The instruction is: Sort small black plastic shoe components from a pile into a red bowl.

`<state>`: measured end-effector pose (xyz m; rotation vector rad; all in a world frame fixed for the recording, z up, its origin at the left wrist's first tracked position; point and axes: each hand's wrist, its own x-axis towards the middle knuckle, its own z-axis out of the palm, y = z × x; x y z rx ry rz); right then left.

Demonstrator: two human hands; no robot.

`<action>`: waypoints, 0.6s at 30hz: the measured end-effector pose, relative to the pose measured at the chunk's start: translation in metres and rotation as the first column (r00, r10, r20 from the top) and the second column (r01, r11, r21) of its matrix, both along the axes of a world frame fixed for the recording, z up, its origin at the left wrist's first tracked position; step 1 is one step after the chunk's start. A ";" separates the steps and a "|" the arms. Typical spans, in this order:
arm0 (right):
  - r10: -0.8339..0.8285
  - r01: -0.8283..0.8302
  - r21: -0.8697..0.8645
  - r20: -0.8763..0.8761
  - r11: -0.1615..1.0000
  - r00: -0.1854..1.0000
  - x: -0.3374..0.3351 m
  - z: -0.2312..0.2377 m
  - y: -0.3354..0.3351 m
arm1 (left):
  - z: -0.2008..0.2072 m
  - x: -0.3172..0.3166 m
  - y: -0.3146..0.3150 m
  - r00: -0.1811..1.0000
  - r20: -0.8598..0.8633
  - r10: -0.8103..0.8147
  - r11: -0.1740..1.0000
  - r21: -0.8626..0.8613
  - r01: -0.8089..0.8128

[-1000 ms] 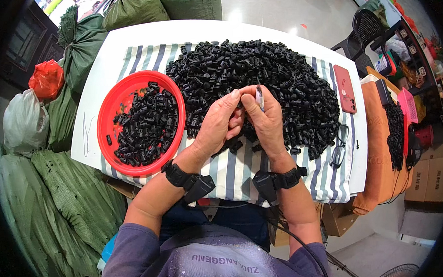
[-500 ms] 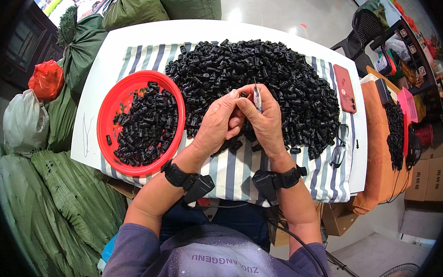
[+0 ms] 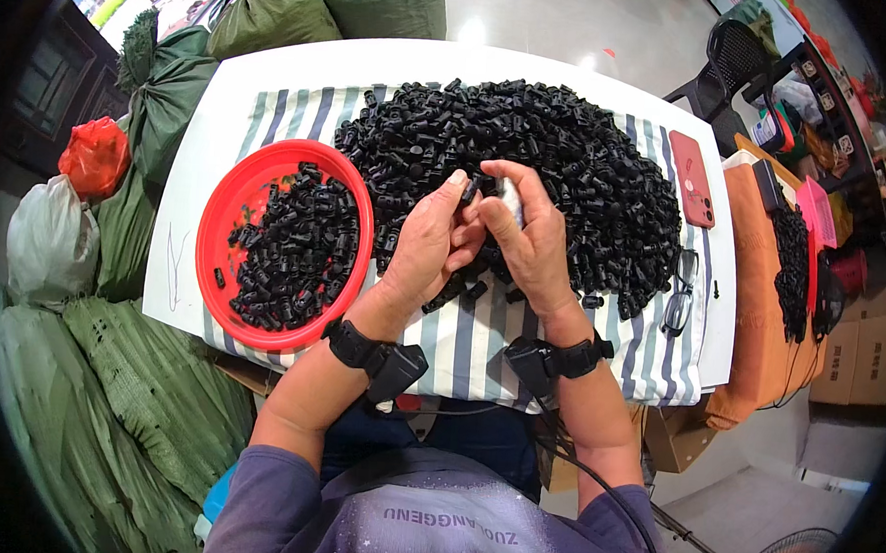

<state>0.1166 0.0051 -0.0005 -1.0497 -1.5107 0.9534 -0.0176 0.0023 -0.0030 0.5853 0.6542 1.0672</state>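
In front of a big heap of small black plastic pieces (image 3: 531, 121), both hands are close together. Between its thumb and fingers, my left hand (image 3: 427, 238) pinches one black plastic piece (image 3: 471, 190). My right hand (image 3: 532, 239) is closed around a small silvery hand tool (image 3: 511, 202), mostly hidden by the fingers, so its exact kind does not show. The right fingertips are beside the piece; whether they touch it I cannot tell. Left of my hands, a red round basin (image 3: 212, 289) holds many similar black pieces.
A striped cloth (image 3: 479, 354) lies under the heap on the white table (image 3: 178, 263). Along the right side are a red phone (image 3: 691, 174) and eyeglasses (image 3: 678, 299). Green sacks (image 3: 147, 371) crowd the left. An orange-covered surface (image 3: 748, 283) with more black pieces stands at right.
My hands have drawn slightly apart at the fingertips, and the black piece now shows in the left. The tool in my right hand has turned, its thin tip no longer pointing up in view.
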 end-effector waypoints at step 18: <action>-0.074 -0.003 0.179 0.425 0.984 0.902 -0.004 0.011 -0.007 | -0.002 0.004 0.000 0.991 -0.034 0.129 0.991 0.039 -0.128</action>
